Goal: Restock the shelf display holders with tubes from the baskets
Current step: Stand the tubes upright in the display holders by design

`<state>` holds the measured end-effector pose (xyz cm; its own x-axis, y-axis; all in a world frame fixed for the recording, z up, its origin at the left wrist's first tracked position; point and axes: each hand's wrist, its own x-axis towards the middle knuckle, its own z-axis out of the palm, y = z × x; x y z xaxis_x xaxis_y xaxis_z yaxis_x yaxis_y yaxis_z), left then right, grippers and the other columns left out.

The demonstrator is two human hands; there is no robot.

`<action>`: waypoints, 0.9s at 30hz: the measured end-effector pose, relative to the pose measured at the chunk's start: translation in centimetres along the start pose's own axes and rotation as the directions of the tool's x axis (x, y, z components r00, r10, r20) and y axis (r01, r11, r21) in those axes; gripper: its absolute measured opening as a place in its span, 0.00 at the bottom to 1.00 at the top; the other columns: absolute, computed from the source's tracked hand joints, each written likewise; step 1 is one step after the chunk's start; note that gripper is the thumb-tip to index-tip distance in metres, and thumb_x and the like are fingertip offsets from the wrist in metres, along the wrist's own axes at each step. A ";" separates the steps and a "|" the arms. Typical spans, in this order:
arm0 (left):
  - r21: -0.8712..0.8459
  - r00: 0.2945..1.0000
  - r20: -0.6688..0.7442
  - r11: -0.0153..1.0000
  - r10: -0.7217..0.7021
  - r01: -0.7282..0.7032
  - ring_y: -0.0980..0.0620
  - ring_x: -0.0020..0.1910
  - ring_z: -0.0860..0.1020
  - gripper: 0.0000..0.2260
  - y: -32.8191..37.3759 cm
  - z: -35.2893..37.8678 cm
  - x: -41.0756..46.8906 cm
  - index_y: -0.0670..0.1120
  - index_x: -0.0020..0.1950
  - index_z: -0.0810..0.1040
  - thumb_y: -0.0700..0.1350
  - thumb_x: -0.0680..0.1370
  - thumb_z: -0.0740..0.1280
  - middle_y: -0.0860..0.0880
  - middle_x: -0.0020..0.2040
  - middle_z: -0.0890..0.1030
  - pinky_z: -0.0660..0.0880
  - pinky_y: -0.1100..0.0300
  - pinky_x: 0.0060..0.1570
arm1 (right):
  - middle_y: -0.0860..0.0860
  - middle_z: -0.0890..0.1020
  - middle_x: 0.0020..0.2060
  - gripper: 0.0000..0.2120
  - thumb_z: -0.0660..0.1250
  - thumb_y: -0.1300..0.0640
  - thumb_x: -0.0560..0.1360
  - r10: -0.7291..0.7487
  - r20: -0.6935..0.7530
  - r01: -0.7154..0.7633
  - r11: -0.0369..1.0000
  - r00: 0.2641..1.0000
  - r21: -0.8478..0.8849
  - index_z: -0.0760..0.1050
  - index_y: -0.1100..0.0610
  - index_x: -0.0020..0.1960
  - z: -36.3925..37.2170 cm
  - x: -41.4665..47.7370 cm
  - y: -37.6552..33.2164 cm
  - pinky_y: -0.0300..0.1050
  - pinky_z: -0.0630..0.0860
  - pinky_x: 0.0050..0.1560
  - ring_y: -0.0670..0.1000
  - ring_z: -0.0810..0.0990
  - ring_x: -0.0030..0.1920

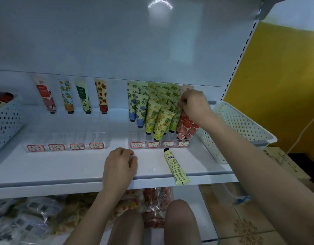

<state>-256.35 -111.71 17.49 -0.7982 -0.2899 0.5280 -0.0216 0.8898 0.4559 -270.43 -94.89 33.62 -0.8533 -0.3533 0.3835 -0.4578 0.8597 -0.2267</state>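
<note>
Two clear display holders stand on the white shelf point(64, 167). The right holder point(159, 138) is packed with blue, yellow, green and red floral tubes. The left holder point(68, 140) carries only one tube at the back of each lane. My right hand point(193, 105) reaches into the right holder and pinches the top of a green tube point(174, 117) beside the red tubes point(186, 128). My left hand point(119, 167) rests on the shelf's front with curled fingers, holding nothing that I can see. A pale yellow tube point(175, 167) lies loose on the shelf, its tail over the front edge.
A white perforated basket point(241, 124) sits at the shelf's right end and a blue-white one point(6, 119) at the left end. Wrapped goods fill the lower shelf point(38, 214). My knees point(152, 223) are close to the unit. A cardboard box point(283, 161) stands at right.
</note>
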 end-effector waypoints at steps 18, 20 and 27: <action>-0.005 1.000 -0.012 1.000 0.007 -0.008 0.44 0.37 0.79 0.04 0.0 0.1 0.0 0.38 0.41 0.82 0.36 0.68 0.74 0.41 0.39 0.82 0.76 0.54 0.40 | 0.63 0.78 0.53 0.14 0.60 0.65 0.77 0.053 0.090 -0.033 0.976 0.994 -0.215 0.70 0.69 0.61 0.8 0.8 -0.5 0.44 0.71 0.43 0.59 0.78 0.52; -0.003 1.000 -0.010 1.000 0.003 -0.003 0.43 0.37 0.79 0.04 -0.1 0.1 0.0 0.38 0.41 0.82 0.36 0.68 0.74 0.41 0.39 0.82 0.77 0.53 0.40 | 0.62 0.78 0.52 0.13 0.60 0.66 0.77 0.036 0.097 -0.011 0.969 0.995 -0.245 0.71 0.67 0.61 0.8 0.8 -0.5 0.43 0.70 0.41 0.59 0.78 0.51; -0.012 1.000 -0.019 1.000 0.020 -0.020 0.43 0.37 0.79 0.04 -0.1 0.1 0.0 0.38 0.41 0.81 0.35 0.68 0.73 0.41 0.38 0.81 0.78 0.52 0.39 | 0.60 0.79 0.47 0.08 0.60 0.67 0.77 -0.012 0.130 0.044 0.969 0.991 -0.244 0.74 0.66 0.54 0.6 0.6 -0.8 0.40 0.66 0.38 0.55 0.76 0.44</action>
<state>-256.38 -111.80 17.35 -0.7871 -0.2790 0.5502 0.0012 0.8912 0.4536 -270.73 -95.98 33.46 -0.8729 -0.4090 0.2661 -0.4201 0.9073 0.0162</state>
